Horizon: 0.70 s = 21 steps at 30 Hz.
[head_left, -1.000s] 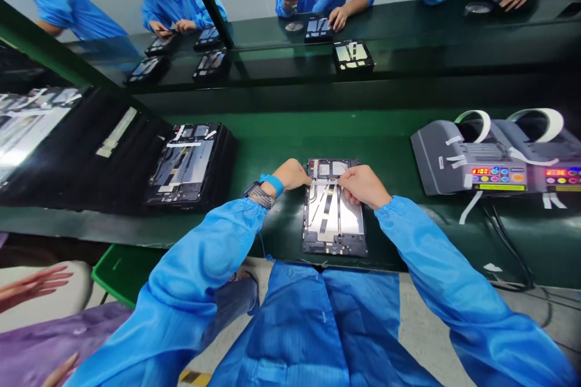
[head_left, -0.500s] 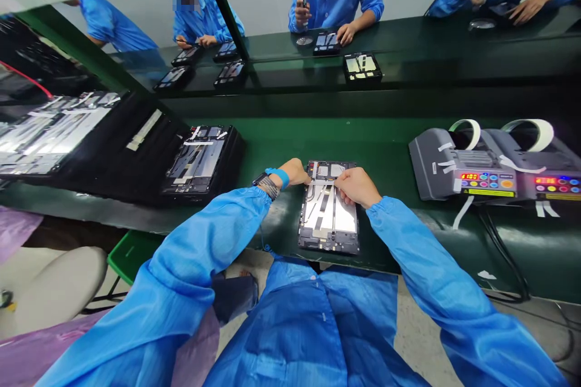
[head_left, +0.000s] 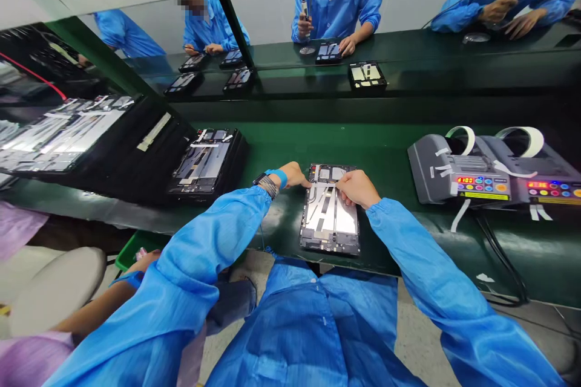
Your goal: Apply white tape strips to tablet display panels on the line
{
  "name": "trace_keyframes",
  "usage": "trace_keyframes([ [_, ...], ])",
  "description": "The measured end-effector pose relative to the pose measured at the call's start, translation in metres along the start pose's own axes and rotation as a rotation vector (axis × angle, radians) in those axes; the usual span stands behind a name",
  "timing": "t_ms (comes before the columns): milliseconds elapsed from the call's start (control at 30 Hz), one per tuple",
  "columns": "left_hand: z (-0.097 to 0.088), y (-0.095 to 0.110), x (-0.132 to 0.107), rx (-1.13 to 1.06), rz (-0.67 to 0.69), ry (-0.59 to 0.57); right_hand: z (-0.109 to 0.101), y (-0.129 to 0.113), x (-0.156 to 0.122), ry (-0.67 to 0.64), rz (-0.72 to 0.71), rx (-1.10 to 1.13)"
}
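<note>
Centrally: one opened tablet [head_left: 330,214], flat on green bench [head_left: 290,139]. Left hand [head_left: 293,175] at its upper left edge; right hand [head_left: 358,188], apart, fingers bunched by a white strip [head_left: 324,184]; grips unclear. Probably light, stiff, fragile inside; hold by edges.

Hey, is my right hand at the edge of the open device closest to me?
No, your right hand is by the white strip across the open device's far half.

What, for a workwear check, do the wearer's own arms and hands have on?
Loose, shiny blue sleeves with gathered cuffs. Behind the bare left hand: a bright blue band, a dark watch and a greyish patterned strap. The right hand is bare too, no watch showing.
</note>
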<state>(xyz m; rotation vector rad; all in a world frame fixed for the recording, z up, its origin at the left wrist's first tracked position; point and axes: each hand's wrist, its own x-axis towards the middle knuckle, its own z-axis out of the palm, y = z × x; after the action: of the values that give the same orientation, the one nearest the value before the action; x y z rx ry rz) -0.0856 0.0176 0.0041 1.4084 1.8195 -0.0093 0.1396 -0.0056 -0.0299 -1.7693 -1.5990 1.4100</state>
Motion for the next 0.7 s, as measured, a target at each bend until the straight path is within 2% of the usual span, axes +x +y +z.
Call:
trace_keyframes([
  [200, -0.002, -0.013, -0.004, -0.184, 0.064, -0.126, 0.000, -0.002, -0.002, 0.003, 0.011, -0.022],
  [300, -0.002, -0.017, -0.007, -0.237, 0.106, -0.138, 0.000, -0.003, -0.003, 0.004, 0.017, -0.025],
  [533, 0.011, -0.014, -0.013, -0.113, 0.146, -0.006, 0.000, -0.003, -0.006, 0.021, 0.034, -0.030],
  [700, 0.020, -0.006, -0.017, 0.088, 0.159, 0.148, -0.001, -0.003, -0.008, 0.009, 0.048, -0.030],
])
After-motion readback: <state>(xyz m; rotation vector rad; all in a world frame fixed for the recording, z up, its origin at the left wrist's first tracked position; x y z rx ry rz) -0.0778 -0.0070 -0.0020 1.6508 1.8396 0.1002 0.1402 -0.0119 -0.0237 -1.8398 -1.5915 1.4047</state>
